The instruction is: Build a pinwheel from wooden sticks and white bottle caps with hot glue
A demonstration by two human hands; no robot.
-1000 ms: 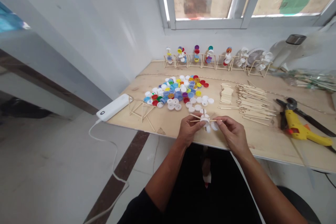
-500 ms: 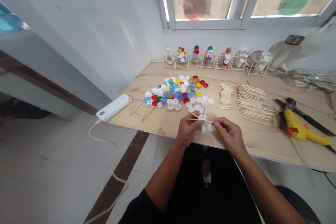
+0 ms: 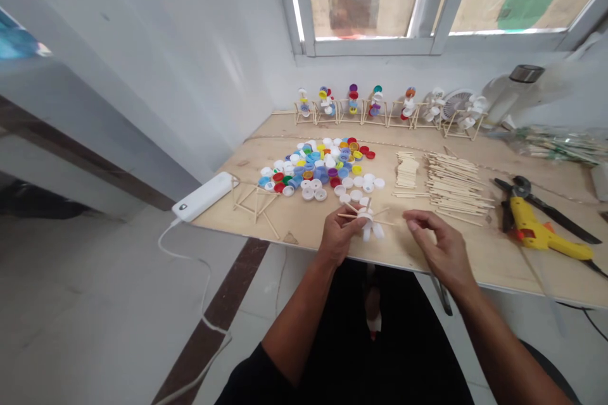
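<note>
Near the table's front edge, my left hand (image 3: 338,237) is closed on a small wheel of white bottle caps and wooden sticks (image 3: 365,215). Its sticks fan outward, and white caps hang from the lower ones. My right hand (image 3: 439,247) is just right of the wheel, apart from it, fingers bent and thumb near the index finger; nothing shows between them. Beyond my hands lies a heap of coloured bottle caps (image 3: 318,164), with several loose white caps (image 3: 356,188) at its near side.
Bundles of wooden sticks (image 3: 456,183) lie right of the caps. A yellow glue gun (image 3: 536,228) and black-handled pliers (image 3: 560,212) are farther right. A stick frame (image 3: 254,202) and white power bank (image 3: 205,196) sit left. Finished cap-wheel stands (image 3: 352,104) line the back by the wall.
My right hand has let go of the wheel's right stick and moved right, away from it. My left hand still holds the wheel in about the same place.
</note>
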